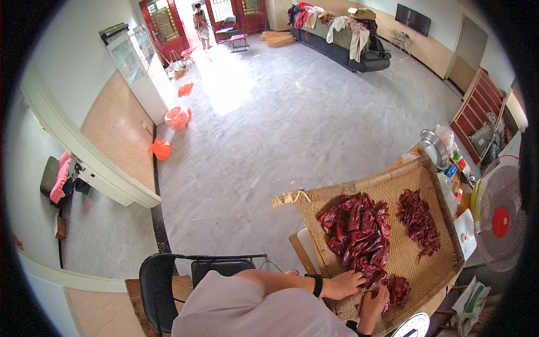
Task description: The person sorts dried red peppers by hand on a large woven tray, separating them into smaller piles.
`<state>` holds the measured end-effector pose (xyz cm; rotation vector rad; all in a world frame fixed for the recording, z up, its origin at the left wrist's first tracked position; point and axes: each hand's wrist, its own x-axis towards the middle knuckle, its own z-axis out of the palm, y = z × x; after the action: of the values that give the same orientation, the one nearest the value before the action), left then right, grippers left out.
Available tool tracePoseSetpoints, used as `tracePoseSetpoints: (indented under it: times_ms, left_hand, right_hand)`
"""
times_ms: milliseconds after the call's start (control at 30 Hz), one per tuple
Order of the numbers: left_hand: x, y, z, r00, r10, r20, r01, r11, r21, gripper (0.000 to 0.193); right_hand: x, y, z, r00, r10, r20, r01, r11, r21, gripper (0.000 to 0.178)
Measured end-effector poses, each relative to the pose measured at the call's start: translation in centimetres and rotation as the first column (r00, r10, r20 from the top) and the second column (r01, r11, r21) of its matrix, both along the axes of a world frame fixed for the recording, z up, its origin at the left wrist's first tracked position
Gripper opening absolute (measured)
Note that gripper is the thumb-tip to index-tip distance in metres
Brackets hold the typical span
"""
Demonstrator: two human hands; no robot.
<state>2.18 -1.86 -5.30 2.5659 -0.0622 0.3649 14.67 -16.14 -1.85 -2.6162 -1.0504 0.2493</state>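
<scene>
A woven bamboo tray (400,247) at the lower right holds dried red chili peppers in separate heaps. The largest heap of long, glossy peppers (356,224) lies on the left half. A narrower heap of darker peppers (418,222) lies on the right, and a small heap (398,291) sits near the tray's near edge. My left hand (343,285), with a black band at the wrist, is closed at the near end of the big heap, its fingertips on a chili pepper. My right hand (372,308) pinches a chili pepper right beside it; the fingers partly hide the pepper.
A white dial scale (412,326) stands by the tray's near edge. A fan (501,221) and a metal bowl (434,149) are beyond the tray's right side. Black folding chair (160,292) at left. Clothes-covered sofa (337,42) and a person (201,25) are far off.
</scene>
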Motion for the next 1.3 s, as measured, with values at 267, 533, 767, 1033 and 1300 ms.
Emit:
tracePoseSetpoints:
  times_ms: [267,533,767,1033,1300]
  left_hand:
    - [1.3,0.2,0.2,0.976,0.120,-0.183,-0.090,0.982,0.166,0.012]
    - [1.8,0.2,-0.3,0.952,0.058,-0.299,-0.001,0.983,0.186,0.011]
    - [0.5,0.6,3.1,0.952,0.016,-0.306,-0.043,0.996,-0.083,0.037]
    - [0.8,0.4,2.3,0.991,0.034,-0.129,-0.093,0.868,-0.488,0.042]
    - [1.2,1.0,3.4,0.970,0.225,0.096,-0.152,0.861,-0.485,0.046]
  right_hand:
    - [-1.0,-4.5,-0.8,0.985,-0.161,0.057,0.170,0.949,-0.266,0.059]
    - [-0.4,-3.4,-0.4,0.930,-0.353,-0.099,0.341,0.933,-0.118,0.042]
    - [-1.2,-1.1,3.1,0.868,-0.211,-0.449,0.390,0.849,0.355,0.036]
    - [-1.0,-4.5,-1.2,0.993,-0.105,-0.045,0.094,0.975,-0.203,0.054]
    - [-1.3,-3.1,-0.2,0.957,-0.264,-0.119,0.250,0.960,-0.127,0.040]
